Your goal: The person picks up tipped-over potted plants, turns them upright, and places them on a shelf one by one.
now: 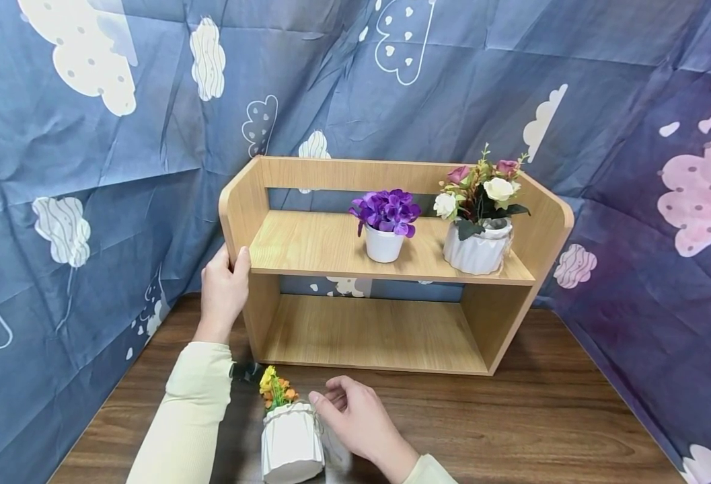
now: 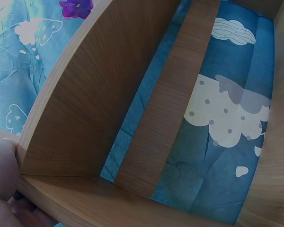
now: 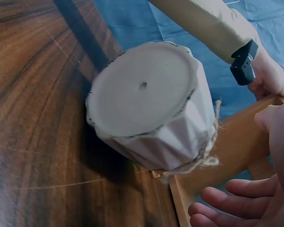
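Note:
My left hand [image 1: 223, 292] grips the left side panel of a two-tier wooden shelf [image 1: 403, 336], thumb on the inner face near the middle board. In the left wrist view, part of that hand [image 2: 2, 189] shows at the panel's edge. A white fluted pot [image 1: 293, 444] with yellow and orange flowers [image 1: 276, 390] lies tipped on its side on the table, flowers toward the shelf. My right hand [image 1: 361, 420] is just right of it, fingers loosely bent around nothing. In the right wrist view, the pot's round base [image 3: 142, 90] and twine [image 3: 206, 161] face the camera, apart from the fingers.
On the middle board stand a small white pot [image 1: 383, 245] with purple flowers and, at its right end, a larger white pot [image 1: 476, 249] with white and dark pink roses. Patterned blue cloth [image 1: 149, 168] hangs behind and beside the dark wooden table [image 1: 573, 417].

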Tool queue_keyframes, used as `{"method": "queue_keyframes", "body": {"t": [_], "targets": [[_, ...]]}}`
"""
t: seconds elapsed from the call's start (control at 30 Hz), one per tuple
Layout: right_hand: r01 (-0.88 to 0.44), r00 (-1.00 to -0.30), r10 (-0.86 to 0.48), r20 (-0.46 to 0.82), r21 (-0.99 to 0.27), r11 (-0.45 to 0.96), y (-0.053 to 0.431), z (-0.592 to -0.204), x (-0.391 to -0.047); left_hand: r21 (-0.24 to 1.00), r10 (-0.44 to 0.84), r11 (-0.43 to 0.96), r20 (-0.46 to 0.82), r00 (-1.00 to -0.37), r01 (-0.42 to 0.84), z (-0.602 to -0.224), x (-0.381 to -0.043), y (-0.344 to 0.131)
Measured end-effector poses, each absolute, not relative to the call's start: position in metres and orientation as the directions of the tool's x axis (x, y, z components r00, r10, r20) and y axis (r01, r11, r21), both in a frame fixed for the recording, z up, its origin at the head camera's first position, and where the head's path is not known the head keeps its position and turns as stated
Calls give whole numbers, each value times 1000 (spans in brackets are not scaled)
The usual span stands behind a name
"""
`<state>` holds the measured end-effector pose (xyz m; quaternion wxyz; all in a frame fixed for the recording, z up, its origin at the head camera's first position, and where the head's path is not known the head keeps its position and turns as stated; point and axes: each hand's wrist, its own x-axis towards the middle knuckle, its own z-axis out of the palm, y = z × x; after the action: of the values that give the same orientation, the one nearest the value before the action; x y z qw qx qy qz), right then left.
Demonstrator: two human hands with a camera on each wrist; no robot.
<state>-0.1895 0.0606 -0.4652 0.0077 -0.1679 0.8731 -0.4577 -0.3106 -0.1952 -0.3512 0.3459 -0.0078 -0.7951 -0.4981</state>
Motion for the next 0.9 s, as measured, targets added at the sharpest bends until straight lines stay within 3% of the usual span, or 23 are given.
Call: {"method": "queue_keyframes", "body": {"t": [0.9], "targets": [[-203, -956, -292, 31, -788, 581, 40, -483, -177, 783, -332, 504, 565, -755, 364, -350, -309, -194]]}}
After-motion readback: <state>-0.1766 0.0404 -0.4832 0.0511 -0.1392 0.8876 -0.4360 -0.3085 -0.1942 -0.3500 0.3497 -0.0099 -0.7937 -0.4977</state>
